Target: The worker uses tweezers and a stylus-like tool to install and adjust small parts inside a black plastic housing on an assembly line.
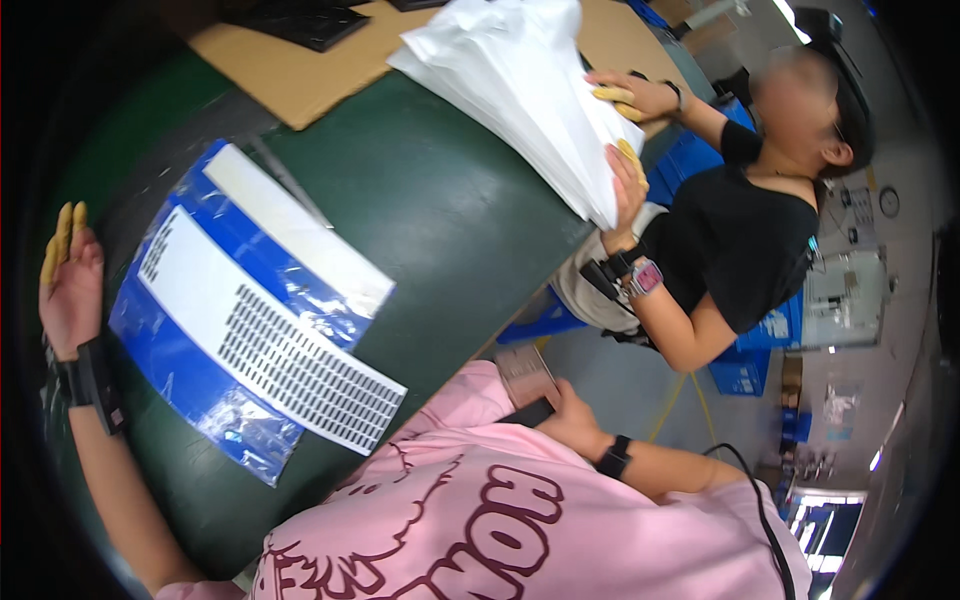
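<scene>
My left hand is at the far left over the dark green table, palm showing, fingers stretched out, with yellow finger covers on some fingertips. It holds nothing. Nearest to it lies blue glossy plastic film, with a white sheet of small black labels in rows on top. A plain white strip runs along the film's far side. Close to my body, beyond the table edge, my right hand is closed around a flat phone-like device. Part of that device is dark, and my fingers partly hide it.
Across the table edge a person in black has both hands on a stack of thin white sheets. Brown cardboard and black flat pieces lie at the back. Blue crates stand on the floor at right.
</scene>
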Motion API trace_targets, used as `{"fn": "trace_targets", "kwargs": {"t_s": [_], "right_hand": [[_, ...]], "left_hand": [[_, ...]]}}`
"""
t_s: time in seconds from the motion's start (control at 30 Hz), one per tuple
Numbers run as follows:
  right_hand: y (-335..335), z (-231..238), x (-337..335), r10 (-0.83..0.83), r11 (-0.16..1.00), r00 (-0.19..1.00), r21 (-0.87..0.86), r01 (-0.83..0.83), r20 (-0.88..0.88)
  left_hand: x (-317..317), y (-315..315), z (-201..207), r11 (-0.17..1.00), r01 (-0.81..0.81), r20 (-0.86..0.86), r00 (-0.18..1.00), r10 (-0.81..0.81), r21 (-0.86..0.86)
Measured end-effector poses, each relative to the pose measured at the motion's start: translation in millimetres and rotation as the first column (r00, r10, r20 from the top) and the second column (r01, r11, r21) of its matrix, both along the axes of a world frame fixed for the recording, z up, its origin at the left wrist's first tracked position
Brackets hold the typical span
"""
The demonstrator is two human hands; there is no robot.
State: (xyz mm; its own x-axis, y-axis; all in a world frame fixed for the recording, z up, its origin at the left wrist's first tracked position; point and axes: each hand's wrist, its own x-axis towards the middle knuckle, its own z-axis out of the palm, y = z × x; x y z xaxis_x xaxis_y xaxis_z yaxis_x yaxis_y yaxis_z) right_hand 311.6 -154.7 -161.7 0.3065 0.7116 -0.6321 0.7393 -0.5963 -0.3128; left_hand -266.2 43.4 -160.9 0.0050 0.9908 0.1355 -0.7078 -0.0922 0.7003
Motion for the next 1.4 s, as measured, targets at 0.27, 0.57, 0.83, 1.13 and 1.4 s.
{"fn": "trace_targets", "kwargs": {"t_s": [0.27,0.57,0.83,1.13,1.4], "right_hand": [[25,35,43,-0.383,0.727,0.71,-0.667,-0.164,-0.591],[74,-60,-48,-0.059,0.985,0.614,-0.144,-0.09,-0.787],[91,-107,16,0.013,0.952,0.822,-0.245,-0.185,-0.569],[196,-68,63,0.363,0.919,0.772,0.062,-0.39,-0.522],[235,-51,44,0.576,0.798,0.646,0.176,-0.576,-0.5]], "left_hand": [[49,-11,38,1.0,0.0,0.052,0.999,0.0,-0.002],[62,-10,39,0.989,-0.126,0.075,0.988,0.132,-0.08],[71,-12,42,0.979,-0.156,0.077,0.983,0.167,-0.131],[72,-24,52,0.961,-0.215,0.077,0.97,0.231,-0.173],[76,-18,54,0.96,-0.214,0.105,0.966,0.236,-0.18]]}}
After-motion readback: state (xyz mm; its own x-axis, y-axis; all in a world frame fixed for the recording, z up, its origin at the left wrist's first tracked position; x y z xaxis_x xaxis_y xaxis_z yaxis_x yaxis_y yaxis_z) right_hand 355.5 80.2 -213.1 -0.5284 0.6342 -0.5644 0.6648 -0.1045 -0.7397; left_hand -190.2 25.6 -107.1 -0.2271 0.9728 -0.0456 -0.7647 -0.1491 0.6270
